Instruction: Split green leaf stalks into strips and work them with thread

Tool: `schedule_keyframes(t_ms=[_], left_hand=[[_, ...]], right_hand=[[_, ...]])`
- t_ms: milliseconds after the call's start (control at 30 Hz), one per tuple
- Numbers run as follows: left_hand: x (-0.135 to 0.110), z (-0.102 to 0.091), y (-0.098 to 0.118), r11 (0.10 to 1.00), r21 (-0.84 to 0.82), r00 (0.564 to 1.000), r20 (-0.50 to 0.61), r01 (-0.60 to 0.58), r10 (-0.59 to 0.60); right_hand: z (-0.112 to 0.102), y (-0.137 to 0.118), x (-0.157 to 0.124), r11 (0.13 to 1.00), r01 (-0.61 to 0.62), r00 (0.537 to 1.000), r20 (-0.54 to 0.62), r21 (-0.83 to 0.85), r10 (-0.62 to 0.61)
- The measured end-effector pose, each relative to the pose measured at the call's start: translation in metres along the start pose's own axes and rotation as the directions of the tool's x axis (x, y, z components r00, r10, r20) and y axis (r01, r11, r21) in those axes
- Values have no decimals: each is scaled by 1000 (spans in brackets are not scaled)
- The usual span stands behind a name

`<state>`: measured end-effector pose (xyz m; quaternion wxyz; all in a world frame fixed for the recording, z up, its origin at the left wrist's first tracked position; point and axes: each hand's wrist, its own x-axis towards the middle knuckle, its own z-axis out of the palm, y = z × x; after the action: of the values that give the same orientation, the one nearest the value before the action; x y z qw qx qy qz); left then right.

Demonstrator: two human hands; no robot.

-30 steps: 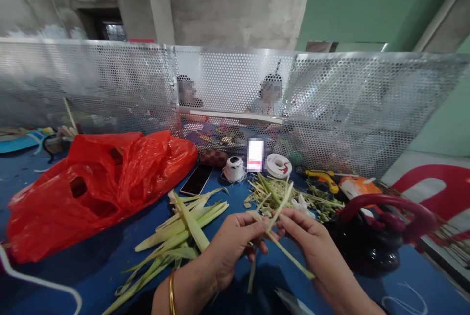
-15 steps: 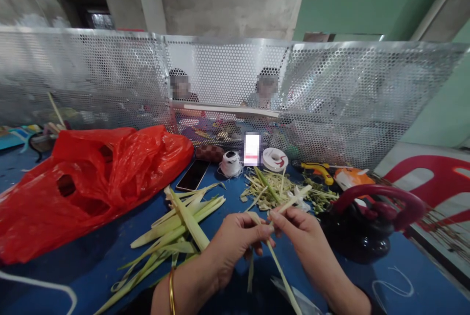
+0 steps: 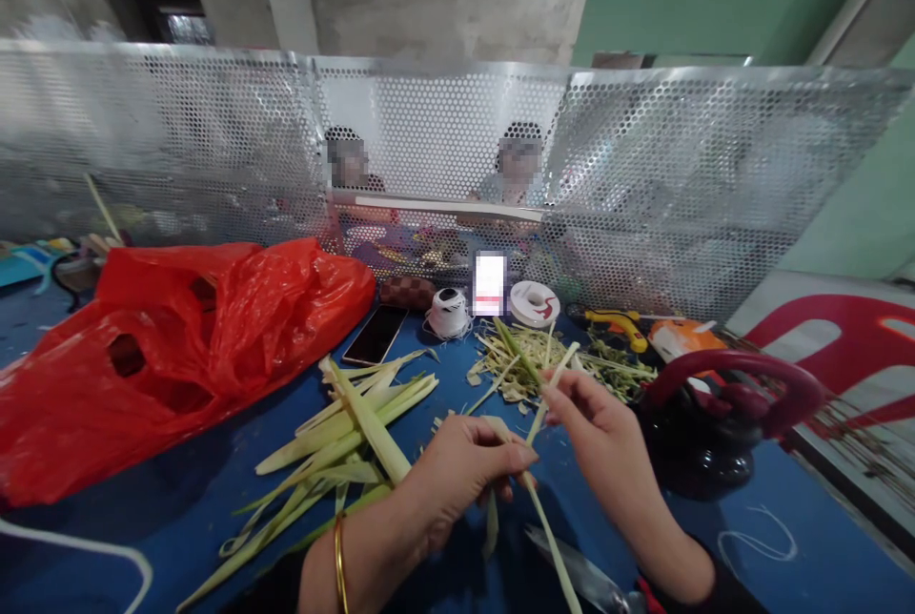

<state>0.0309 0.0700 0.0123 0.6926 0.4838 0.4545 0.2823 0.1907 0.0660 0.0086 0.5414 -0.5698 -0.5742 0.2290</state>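
Note:
My left hand (image 3: 482,461) pinches a pale strip of corn husk (image 3: 549,538), whose long tail hangs down toward the table's near edge. A shorter piece droops below the same fingers. Up and to the right, my right hand (image 3: 590,409) grips the upper part of a husk strip (image 3: 561,371) between thumb and fingers; the strip runs down to the left hand. Scissors or a similar bladed tool (image 3: 579,576) lie beneath the hands, partly hidden. Left of my hands is a pile of green and pale husks (image 3: 357,442).
Behind the hands are husk scraps (image 3: 525,361), a white spool (image 3: 535,302), thread (image 3: 449,314) and a phone (image 3: 376,336). A dark kettle (image 3: 697,452) stands right, a red plastic bag (image 3: 235,347) left. Two people sit beyond the perforated metal screen (image 3: 443,137).
My right hand has moved right and slightly up, away from the left, with the strip now stretched steeper between them. The left hand keeps its pinch. The camera view has shifted slightly.

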Motion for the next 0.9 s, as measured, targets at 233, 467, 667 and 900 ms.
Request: schedule_keyframes(t_ms=[233, 467, 667, 900], left_hand=[[-1, 5, 2, 998, 26, 998, -24, -50, 50], [-3, 9, 1, 983, 112, 990, 32, -143, 140], [-8, 9, 5, 980, 181, 997, 35, -76, 71], [-10, 10, 8, 987, 150, 992, 123, -51, 33]], right_hand=[[-16, -11, -3, 729, 475, 794, -117, -493, -597], [-1, -12, -9, 947, 267, 881, 443, -178, -165], [2, -14, -10, 1000, -5, 944, 330, 9, 2], [5, -18, -18, 994, 105, 962, 249, 22, -107]])
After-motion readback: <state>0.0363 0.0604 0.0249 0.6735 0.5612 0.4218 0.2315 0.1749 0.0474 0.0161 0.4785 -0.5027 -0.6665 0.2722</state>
